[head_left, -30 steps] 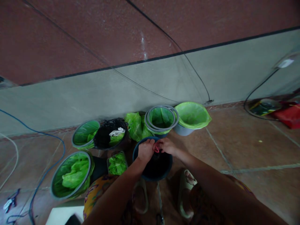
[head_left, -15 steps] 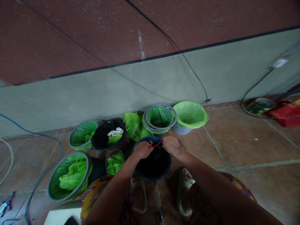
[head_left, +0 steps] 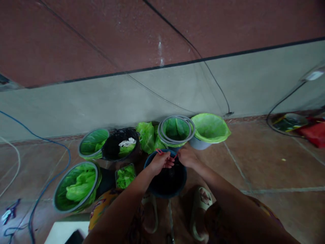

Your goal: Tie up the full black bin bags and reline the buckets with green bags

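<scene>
Here we are, low over the floor tiles [head_left: 264, 156], and both bare hands sit above the dark blue, round, plastic-looking bucket [head_left: 185, 179] between the sandaled feet. The thing in hand is a thin, flexible red strip [head_left: 159, 151], up at the far side of that bucket's mouth. The left hand [head_left: 160, 162] has it nipped near thumb and forefinger, a small red loop poking out above, the other fingers loosely curled. The right hand [head_left: 187, 156] pinches the strip's other stretch, though its fingertips are partly turned from view. The hands are near each other but apart, a short length of red bridging the gap.

So the step at this instant, as I judge it, is handling the strip with both hands at once, a fingertip job. What does a good move call for from here? A firm pinch on each side, I'd say, and small, even motions; a slack grip could let so slim a piece slip into the bucket. Its interior is too dark to read.

Just beyond stands the grey-ringed bin with a green liner [head_left: 194, 129], and beside it the pale bucket with a bright green bag [head_left: 199, 144]. Left of the bucket, the clear, squarish tub of green pieces [head_left: 116, 182] waits near the left forearm.
</scene>
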Available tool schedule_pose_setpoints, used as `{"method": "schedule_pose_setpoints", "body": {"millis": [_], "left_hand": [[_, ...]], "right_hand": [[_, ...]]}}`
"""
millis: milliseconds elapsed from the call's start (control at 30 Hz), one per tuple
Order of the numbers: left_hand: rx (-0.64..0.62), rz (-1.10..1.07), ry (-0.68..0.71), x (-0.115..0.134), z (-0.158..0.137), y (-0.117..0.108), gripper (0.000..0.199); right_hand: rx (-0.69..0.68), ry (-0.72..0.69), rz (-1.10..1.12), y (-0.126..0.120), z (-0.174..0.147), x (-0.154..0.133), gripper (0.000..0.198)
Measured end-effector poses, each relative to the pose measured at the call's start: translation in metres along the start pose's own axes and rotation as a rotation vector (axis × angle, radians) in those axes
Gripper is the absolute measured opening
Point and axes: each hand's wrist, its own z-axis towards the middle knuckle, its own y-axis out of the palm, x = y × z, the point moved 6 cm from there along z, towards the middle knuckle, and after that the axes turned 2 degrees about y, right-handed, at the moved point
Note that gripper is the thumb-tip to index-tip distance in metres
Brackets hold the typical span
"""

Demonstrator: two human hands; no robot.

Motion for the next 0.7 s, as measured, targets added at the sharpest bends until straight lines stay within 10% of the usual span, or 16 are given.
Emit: {"method": "schedule_pose_setpoints", "body": {"millis": [333,533,700], "left_hand": [[-0.064,0.401,0.334,0.009,0.010,0.002,0.013],[-0.035,0.649,0.397,0.015,0.004,0.007,0.026],[-0.009,0.677,0.433,0.019,-0.002,0.008,0.029]], "right_hand": [[-0.047,-0.267,0.027,-0.013,-0.021,-0.059,0.035],[-0.078,-0.028,0.454,-0.003,-0.011,-0.038,0.033],[-0.307,-0.042,0.337,0.025,-0.014,-0.026,0.032]]}}
